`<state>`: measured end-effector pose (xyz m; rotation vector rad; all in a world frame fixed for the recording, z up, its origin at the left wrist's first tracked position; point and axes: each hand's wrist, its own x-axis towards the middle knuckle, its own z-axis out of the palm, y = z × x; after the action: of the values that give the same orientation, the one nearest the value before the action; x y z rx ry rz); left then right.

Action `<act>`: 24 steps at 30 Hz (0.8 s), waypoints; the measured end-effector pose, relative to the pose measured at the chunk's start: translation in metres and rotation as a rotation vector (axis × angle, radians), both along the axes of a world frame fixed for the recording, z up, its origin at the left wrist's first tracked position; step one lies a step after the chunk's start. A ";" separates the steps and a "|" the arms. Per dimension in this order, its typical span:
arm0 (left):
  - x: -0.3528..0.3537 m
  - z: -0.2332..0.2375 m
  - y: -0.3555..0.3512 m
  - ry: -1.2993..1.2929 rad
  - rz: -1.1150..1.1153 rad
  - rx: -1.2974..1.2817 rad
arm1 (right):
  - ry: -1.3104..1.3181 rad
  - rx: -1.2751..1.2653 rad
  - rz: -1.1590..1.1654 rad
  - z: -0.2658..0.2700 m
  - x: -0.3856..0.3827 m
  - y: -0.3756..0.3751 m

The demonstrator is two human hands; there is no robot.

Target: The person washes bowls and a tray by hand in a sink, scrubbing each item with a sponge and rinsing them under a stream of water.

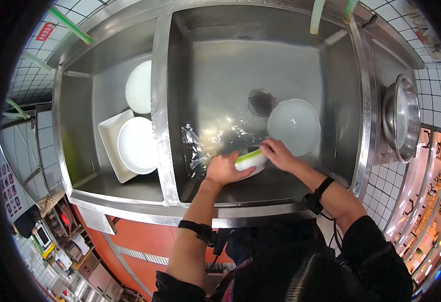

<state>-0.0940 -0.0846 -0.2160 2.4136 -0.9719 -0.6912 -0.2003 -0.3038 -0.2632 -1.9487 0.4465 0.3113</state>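
My left hand (pixel 224 168) is closed around the near-left side of a small white bowl (pixel 255 164) with a bright green band. The bowl is tilted on its side, low over the water in the large sink basin (pixel 240 65). My right hand (pixel 276 155) has its fingers bent over the bowl's far-right edge; its fingertips are partly hidden. Just beyond my right hand, a round white dish (pixel 295 126) lies in the water. Beside that dish is the dark round drain (pixel 261 102).
A metal divider (pixel 162 110) separates the smaller left basin, which holds two round white dishes (pixel 139 146) (pixel 140 88) and a rectangular white dish (pixel 110 135). A steel bowl (pixel 406 118) stands on the right ledge. Pale hoses (pixel 317 17) hang over the back edge.
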 end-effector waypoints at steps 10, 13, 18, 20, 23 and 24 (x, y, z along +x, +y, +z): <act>0.016 0.001 0.039 0.178 -0.062 0.153 | 0.075 0.005 0.252 0.031 0.012 0.014; 0.014 0.018 0.040 0.226 -0.067 0.212 | 0.079 -0.118 0.286 0.046 0.013 0.025; -0.017 0.020 0.011 0.191 0.006 0.093 | 0.069 -0.254 0.362 0.070 0.026 0.034; -0.026 0.014 -0.004 0.096 0.113 0.051 | 0.098 -0.365 0.411 0.077 0.032 0.048; -0.017 0.008 0.000 0.087 0.101 -0.013 | 0.045 -0.364 0.337 0.069 0.030 0.053; -0.012 0.006 0.003 0.089 0.096 -0.011 | 0.049 -0.362 0.332 0.069 0.030 0.052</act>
<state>-0.1063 -0.0812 -0.2101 2.3804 -0.8167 -0.7500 -0.1703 -0.2522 -0.1944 -2.3775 0.2165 0.5199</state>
